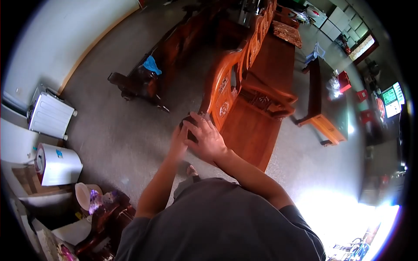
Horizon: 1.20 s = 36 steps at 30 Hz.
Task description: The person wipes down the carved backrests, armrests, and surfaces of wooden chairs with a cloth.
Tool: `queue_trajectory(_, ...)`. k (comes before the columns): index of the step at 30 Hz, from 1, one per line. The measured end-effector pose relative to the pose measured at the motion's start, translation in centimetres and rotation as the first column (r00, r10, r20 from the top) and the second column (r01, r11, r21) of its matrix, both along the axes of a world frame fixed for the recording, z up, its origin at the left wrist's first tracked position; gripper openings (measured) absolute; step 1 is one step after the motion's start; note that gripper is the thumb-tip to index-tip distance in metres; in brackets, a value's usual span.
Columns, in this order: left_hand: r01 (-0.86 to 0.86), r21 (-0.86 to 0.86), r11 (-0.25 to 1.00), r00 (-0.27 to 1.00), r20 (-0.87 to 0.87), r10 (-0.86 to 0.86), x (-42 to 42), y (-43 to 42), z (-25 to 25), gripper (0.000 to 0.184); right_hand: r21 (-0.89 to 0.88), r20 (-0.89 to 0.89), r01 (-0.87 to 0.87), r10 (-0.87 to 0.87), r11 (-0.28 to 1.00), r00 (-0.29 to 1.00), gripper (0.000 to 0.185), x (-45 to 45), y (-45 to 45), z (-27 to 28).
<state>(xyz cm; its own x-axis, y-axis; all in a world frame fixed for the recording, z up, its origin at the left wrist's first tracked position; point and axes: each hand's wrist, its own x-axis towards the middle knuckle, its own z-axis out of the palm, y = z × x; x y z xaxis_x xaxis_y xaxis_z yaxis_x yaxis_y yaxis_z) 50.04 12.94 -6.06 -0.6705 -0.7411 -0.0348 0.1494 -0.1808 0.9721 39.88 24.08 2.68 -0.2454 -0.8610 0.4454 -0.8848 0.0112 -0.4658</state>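
Note:
Both my hands are together at the near end of a carved reddish wooden bench (pixel 250 135). My right hand (pixel 207 138) rests over a small dark object (pixel 192 135), with its fingers bent across the top. My left hand (pixel 178 141) is against the same object from the left side, its fingers partly hidden behind it. What the dark object is cannot be made out. The bench's curved armrest (pixel 217 87) with pale round inlays stands just beyond my fingers.
A dark wooden bench (pixel 141 85) with a blue cloth (pixel 152 65) stands ahead on the left. A low wooden table (pixel 322 104) is at the right. White appliances (pixel 52 114) line the left wall. A pinkish bucket (pixel 85 195) and dark carved furniture (pixel 109 222) are at lower left.

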Motion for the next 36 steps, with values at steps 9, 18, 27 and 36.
queue_trajectory(9,0.099,-0.066,0.993,0.991,0.101,-0.092,0.3,-2.1,3.1,0.044,0.138,0.307,0.052,-0.093,0.989,0.947,0.043,-2.0,-0.6,-3.5)
queue_trajectory(18,0.036,-0.263,0.964,0.948,0.315,0.051,0.4,-2.9,-0.5,0.047,-0.103,-0.037,0.169,-0.173,0.980,0.984,0.042,-5.1,-2.2,-2.5)
queue_trajectory(27,-0.064,-0.457,0.887,0.938,0.277,0.211,-0.4,-0.1,1.3,0.041,0.184,-0.144,-0.124,0.151,0.975,0.978,0.035,-10.0,-5.1,-4.1)
queue_trajectory(36,0.261,-0.734,0.628,0.772,0.549,0.321,-3.7,1.0,2.1,0.047,-0.244,-0.101,0.421,-0.454,0.874,0.885,0.013,-30.9,-16.2,-2.0)
